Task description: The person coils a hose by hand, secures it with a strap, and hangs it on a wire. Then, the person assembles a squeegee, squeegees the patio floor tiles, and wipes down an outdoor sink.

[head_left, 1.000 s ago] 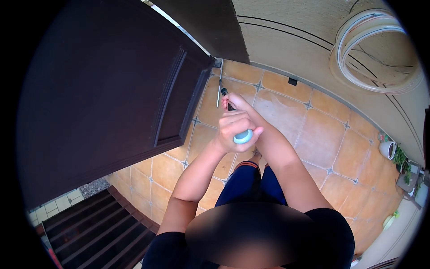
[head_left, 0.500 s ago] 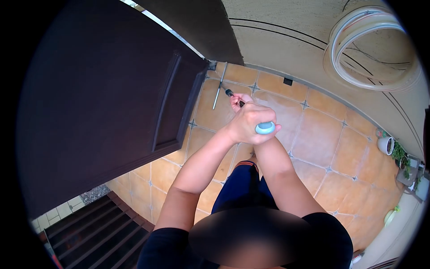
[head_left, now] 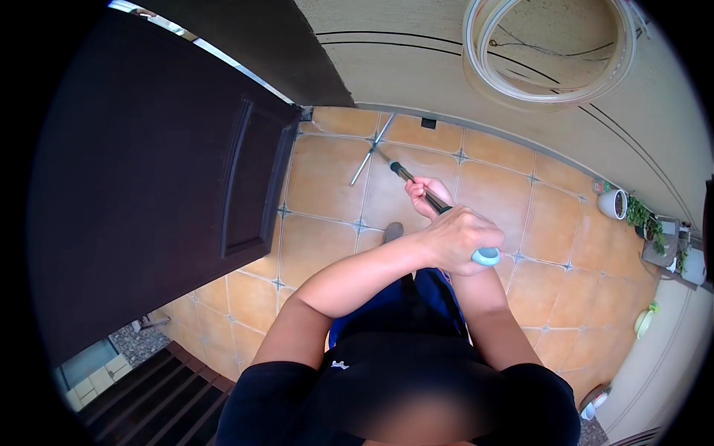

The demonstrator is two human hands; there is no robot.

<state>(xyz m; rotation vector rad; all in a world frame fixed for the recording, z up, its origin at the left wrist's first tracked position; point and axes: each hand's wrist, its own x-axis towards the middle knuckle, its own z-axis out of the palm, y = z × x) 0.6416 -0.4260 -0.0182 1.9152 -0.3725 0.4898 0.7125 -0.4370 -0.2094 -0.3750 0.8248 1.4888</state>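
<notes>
A long-handled floor squeegee [head_left: 404, 174] slants across the tiles, its thin metal bar [head_left: 362, 166] lying on the floor near the wall. My left hand [head_left: 462, 241] is wrapped round the top of the pole, where a light-blue end [head_left: 486, 256] sticks out of the fist. Farther down, my right hand [head_left: 431, 195] curls its fingers around the dark part of the pole. My left forearm crosses over my right one. Part of the upper pole is hidden by my hands.
A dark brown door [head_left: 163, 171] stands on the left. Coiled clear hose [head_left: 476, 56] hangs on the wall, with a small black floor-level square [head_left: 429, 123] left of it. White pot [head_left: 613, 204] and plants [head_left: 641, 215] line the right side. My shoe [head_left: 393, 233] is on the tiles.
The squeegee bar has moved right over the tiles, away from the door and closer to the black square. Both hands have shifted right with the pole, and the whole view has moved.
</notes>
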